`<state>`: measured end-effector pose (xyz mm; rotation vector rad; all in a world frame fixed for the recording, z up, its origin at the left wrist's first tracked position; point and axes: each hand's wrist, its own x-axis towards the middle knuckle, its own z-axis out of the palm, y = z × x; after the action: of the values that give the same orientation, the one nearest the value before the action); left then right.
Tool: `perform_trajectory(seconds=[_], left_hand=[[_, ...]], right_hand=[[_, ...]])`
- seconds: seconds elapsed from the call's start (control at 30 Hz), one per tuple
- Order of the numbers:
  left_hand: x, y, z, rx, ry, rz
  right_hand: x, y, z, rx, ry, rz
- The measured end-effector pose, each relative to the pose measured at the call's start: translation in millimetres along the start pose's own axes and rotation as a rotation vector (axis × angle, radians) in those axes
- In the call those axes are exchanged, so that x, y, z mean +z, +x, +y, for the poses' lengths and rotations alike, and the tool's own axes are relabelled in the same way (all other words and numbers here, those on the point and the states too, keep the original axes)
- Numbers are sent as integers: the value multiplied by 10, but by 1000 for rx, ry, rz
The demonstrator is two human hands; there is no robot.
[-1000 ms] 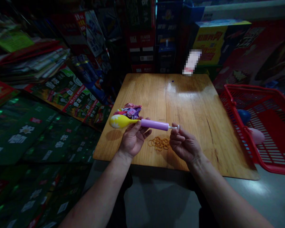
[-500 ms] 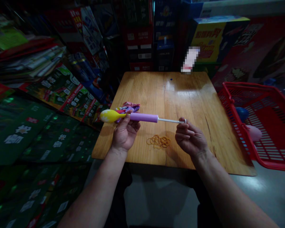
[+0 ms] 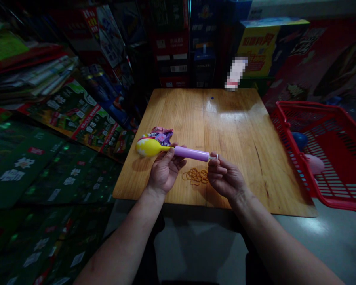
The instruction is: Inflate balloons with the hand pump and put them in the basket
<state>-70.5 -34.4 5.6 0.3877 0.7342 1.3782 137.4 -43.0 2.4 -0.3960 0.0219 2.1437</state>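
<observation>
A purple balloon pump (image 3: 191,153) is held level above the table between both hands. My left hand (image 3: 165,168) is closed round its nozzle end, pinching the neck of a partly inflated yellow balloon (image 3: 148,147) with white patches. At the other end, my right hand (image 3: 226,176) grips the pump's white handle, with only a short bit of rod showing. Behind the yellow balloon lies a small heap of limp balloons (image 3: 165,136) in purple and pink. Tan rubber bands (image 3: 195,176) lie in a loose pile just below the pump, partly covered by my right hand.
The wooden table (image 3: 234,138) carries a small blue dot near its back. A red plastic basket (image 3: 323,194) with a blue balloon (image 3: 299,140) and a pink balloon (image 3: 315,164) stands at the right. Green cartons (image 3: 44,166) line the left, stacked boxes (image 3: 173,59) the back.
My right hand has moved left, pushing the rod into the pump. My left hand, with pump and balloon, has shifted slightly right, and the balloon looks a little fuller.
</observation>
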Motion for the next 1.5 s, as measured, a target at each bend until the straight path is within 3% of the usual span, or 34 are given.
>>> perform_trajectory(seconds=[0.3, 0.57, 0.9, 1.23, 1.5], left_hand=[[-147, 105, 250, 119, 10, 9], [-36, -61, 27, 8, 29, -17], [-124, 91, 259, 113, 45, 6], [-14, -58, 65, -11, 53, -81], [-64, 55, 213, 55, 56, -24]], right_hand=[[53, -58, -215, -107, -22, 2], [-18, 0, 98, 1, -8, 15], [71, -45, -219, -106, -69, -11], [-1, 15, 83, -23, -62, 28], [115, -48, -142, -86, -112, 29]])
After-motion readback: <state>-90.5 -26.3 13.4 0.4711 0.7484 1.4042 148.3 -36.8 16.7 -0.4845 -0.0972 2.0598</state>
